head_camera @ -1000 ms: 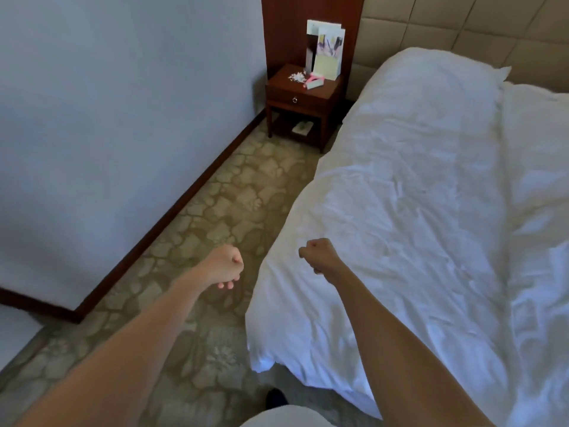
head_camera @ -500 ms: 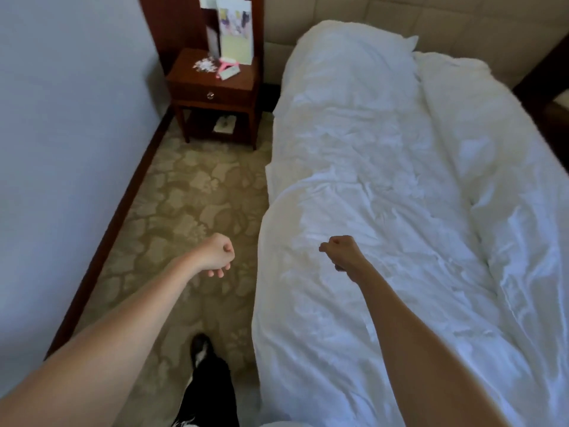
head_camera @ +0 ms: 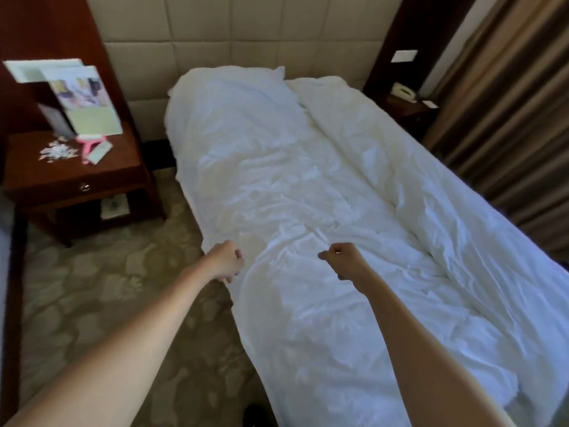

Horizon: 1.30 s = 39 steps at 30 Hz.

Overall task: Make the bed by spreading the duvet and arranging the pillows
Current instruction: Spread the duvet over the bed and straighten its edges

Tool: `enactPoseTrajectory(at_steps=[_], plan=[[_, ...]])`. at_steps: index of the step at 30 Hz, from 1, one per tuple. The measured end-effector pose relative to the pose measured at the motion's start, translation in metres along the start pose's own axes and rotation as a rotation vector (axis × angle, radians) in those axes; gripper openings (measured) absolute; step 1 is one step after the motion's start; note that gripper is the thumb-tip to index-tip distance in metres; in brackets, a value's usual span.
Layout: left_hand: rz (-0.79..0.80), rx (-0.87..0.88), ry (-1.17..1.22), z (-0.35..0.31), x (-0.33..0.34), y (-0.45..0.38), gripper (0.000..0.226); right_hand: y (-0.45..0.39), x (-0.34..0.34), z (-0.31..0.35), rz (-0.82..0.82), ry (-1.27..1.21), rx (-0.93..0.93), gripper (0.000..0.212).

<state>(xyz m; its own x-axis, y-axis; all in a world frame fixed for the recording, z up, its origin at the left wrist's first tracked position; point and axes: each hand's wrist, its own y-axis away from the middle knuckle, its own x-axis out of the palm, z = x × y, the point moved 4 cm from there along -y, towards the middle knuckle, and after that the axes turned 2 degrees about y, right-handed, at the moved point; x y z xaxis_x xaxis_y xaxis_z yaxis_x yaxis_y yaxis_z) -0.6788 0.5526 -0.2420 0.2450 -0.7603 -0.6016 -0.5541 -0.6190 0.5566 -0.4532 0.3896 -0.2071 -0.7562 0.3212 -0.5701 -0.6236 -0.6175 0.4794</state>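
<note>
Across the bed, the white duvet (head_camera: 308,211) lies rumpled from the foot up to the pillow (head_camera: 234,84) against the padded headboard (head_camera: 246,35). Both arms reach out over its near left part: the left hand (head_camera: 226,261) is at the duvet's edge, the right hand (head_camera: 343,261) above its middle. Each has its fingers curled into a fist, holding nothing that shows.
</note>
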Motion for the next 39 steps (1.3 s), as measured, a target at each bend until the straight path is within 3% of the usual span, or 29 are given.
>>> enactPoseTrajectory(at_steps=[6, 9, 13, 18, 24, 31, 39], plan=[[0.177, 0.072, -0.058, -0.022, -0.063, -0.088, 0.017, -0.102, 0.011, 0.038, -0.117, -0.055, 0.086, 0.039], [0.108, 0.018, -0.091, -0.003, -0.141, -0.134, 0.018, -0.163, 0.042, 0.103, -0.05, -0.152, 0.033, 0.026], [0.029, -0.035, -0.105, 0.008, -0.24, -0.19, 0.015, -0.224, 0.069, 0.199, 0.066, -0.158, -0.031, 0.035], [0.003, 0.003, -0.05, 0.013, -0.319, -0.284, 0.015, -0.313, 0.083, 0.277, 0.019, -0.133, -0.01, 0.031], [0.127, 0.099, -0.117, 0.009, -0.384, -0.419, 0.016, -0.4, 0.093, 0.317, -0.115, -0.142, 0.11, 0.031], [0.22, 0.262, -0.271, -0.063, -0.474, -0.548, 0.017, -0.466, 0.074, 0.364, -0.274, -0.236, 0.262, 0.032], [0.391, 0.415, -0.442, -0.156, -0.469, -0.71, 0.017, -0.598, 0.035, 0.364, -0.384, -0.183, 0.391, 0.04]])
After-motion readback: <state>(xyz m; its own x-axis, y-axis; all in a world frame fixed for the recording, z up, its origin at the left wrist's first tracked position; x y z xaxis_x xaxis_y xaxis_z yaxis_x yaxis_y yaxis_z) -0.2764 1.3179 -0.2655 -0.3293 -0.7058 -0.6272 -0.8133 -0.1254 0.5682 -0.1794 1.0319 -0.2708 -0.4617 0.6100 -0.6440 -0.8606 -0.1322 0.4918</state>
